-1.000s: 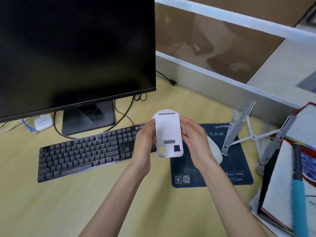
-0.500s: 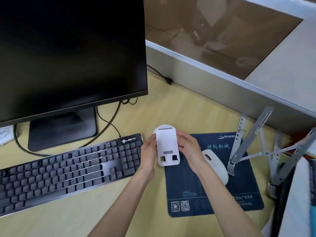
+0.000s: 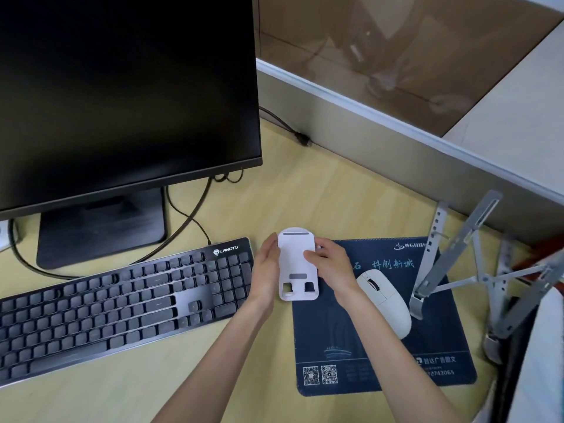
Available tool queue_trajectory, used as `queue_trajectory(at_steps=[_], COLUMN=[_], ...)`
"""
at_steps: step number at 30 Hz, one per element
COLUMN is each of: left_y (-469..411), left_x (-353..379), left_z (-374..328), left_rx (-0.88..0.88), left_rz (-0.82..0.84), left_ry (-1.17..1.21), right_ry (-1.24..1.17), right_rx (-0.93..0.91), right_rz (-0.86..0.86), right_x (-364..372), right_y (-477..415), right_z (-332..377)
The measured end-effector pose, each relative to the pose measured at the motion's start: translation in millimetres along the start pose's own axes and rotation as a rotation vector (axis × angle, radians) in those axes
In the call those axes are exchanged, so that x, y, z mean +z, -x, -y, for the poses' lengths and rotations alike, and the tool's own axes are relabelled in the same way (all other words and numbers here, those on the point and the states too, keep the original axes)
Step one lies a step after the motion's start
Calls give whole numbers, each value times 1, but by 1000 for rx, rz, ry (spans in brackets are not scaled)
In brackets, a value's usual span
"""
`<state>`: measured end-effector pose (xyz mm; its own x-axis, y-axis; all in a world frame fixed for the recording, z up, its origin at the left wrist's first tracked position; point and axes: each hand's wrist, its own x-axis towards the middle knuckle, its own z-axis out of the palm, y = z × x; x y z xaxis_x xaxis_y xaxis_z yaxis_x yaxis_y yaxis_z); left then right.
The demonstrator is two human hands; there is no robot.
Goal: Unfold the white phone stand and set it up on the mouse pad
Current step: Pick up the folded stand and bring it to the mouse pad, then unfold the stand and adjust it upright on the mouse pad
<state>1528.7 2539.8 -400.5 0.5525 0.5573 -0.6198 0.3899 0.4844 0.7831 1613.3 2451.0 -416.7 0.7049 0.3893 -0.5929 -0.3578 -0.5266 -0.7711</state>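
My left hand (image 3: pixel 266 271) is at about eleven o'clock from my forearm, palm turned inward, fingers straight and close together, pressed against the left edge of the white phone stand (image 3: pixel 296 264). My right hand (image 3: pixel 331 265) faces it from three o'clock, fingers curled over the stand's right edge, thumb on its face. Both bare forearms rise from six o'clock and converge.

My mouse pad (image 3: pixel 381 346) lies bare toward me; the white mouse (image 3: pixel 385 300) and metal laptop stand (image 3: pixel 451 254) crowd its right, the keyboard (image 3: pixel 122 300) flanks its left.
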Motion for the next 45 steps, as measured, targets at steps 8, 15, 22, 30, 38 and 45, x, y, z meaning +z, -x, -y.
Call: queue_trajectory(at_steps=[8, 15, 22, 30, 38, 45], left_y=[32, 47, 18, -1, -13, -17], left_x=[-2, -21, -40, -57, -64, -61], left_z=[14, 40, 21, 17, 19, 17], left_rx=[212, 647, 783, 819, 840, 898], left_rz=[-138, 17, 61, 200, 351, 385], left_ry=[-403, -1237, -1623, -1744, -1869, -1929], right_ry=[-18, 121, 143, 174, 237, 149], right_rx=[35, -1, 38, 55, 50, 143], right_rz=[15, 3, 70, 88, 88, 148], right_x=[-5, -8, -11, -12, -11, -10], right_y=[-7, -6, -11, -12, -13, -12], right_z=[1, -7, -2, -2, 2, 13])
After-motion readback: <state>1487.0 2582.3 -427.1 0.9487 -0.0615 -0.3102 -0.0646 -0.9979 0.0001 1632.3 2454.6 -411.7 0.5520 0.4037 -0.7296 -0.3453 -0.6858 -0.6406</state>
